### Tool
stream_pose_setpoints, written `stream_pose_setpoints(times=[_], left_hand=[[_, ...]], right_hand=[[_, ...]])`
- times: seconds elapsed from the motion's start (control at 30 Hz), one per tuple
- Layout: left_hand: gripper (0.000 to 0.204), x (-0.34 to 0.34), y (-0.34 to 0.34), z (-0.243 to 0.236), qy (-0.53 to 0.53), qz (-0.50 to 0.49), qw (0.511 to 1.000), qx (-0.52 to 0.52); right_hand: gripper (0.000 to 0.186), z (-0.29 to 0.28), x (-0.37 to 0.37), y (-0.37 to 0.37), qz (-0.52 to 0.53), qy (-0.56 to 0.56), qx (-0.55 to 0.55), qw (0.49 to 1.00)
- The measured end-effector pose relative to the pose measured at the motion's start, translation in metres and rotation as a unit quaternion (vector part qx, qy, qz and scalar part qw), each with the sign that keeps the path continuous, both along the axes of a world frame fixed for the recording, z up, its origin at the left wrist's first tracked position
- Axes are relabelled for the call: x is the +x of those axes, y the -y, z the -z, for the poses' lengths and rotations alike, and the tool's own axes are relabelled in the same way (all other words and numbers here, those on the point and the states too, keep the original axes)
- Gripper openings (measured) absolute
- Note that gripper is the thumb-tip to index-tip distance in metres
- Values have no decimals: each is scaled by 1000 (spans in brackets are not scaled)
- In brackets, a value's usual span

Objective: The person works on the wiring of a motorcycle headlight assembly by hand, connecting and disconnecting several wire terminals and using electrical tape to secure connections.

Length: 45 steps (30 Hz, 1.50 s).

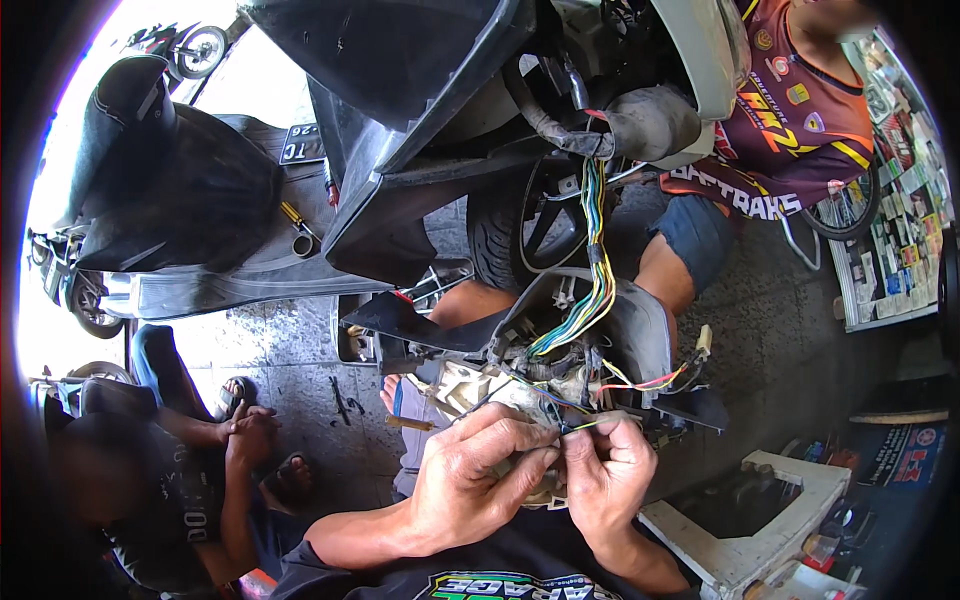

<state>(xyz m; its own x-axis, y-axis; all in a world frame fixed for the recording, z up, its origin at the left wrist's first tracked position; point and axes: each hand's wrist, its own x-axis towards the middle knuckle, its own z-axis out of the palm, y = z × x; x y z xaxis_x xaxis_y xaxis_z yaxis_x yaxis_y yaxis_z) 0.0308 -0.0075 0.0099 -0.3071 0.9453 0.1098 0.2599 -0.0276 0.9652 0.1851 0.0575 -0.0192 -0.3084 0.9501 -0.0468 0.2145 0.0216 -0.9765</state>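
We seem to be working on single wires, our right hand pinching a thin yellow-green wire near the multicoloured harness, our left hand's fingers pressed together, on what we cannot tell, and next calls for steady, delicate handling.

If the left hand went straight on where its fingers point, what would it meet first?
Most likely the right hand, just beyond the left hand; depth is unclear, so the thin wire between them may come first.
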Motion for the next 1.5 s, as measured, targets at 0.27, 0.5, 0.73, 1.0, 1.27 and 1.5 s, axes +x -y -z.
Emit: stream_pose_setpoints(times=[0.27,0.5,0.73,1.0,1.27,1.5], left_hand=[[25,7,2,5,-71,-27,997,33],[24,6,0,3,-120,-10,992,43],[17,6,-1,3,-56,-42,997,-8],[29,10,-2,5,-80,-60,995,10],[31,6,-4,4,-165,-16,984,60],[37,5,-1,1,-235,1,970,58]], right_hand=[[14,-16,7,-2,-55,-140,-171,974],[17,-23,2,-6,-35,-188,-226,955],[12,-15,10,-15,-135,-131,-155,970],[10,-7,19,-27,-199,-150,-183,951],[14,-14,12,-20,-132,-175,-169,961],[31,-26,11,-26,-107,-129,-217,962]])
